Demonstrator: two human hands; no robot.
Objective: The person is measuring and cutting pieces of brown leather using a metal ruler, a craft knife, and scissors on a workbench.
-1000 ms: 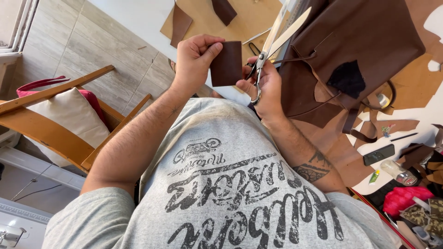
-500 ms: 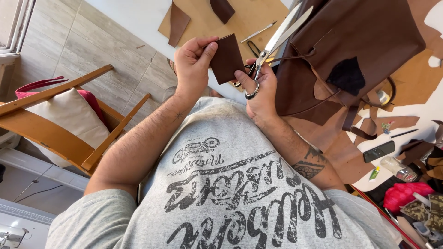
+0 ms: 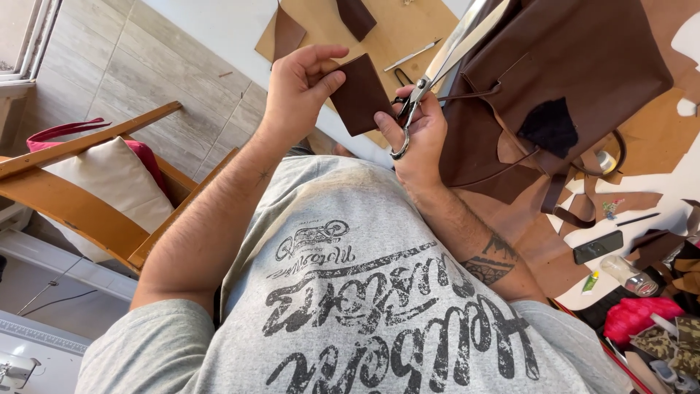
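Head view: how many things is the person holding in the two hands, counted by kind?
Small dark brown leather piece, in the left hand: 1
Large silver metal scissors, in the right hand: 1
Total: 2

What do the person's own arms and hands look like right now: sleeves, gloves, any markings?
Both hands are bare, no gloves, rings or watch visible. The left hand has a hairy forearm with a small dark mark near the wrist. The right hand has a dark band tattoo on its forearm. Short grey T-shirt sleeves end at the upper arms.

Matt brown leather piece (image 3: 359, 95), shiny metal scissors (image 3: 445, 66), smooth wooden chair (image 3: 80, 211).
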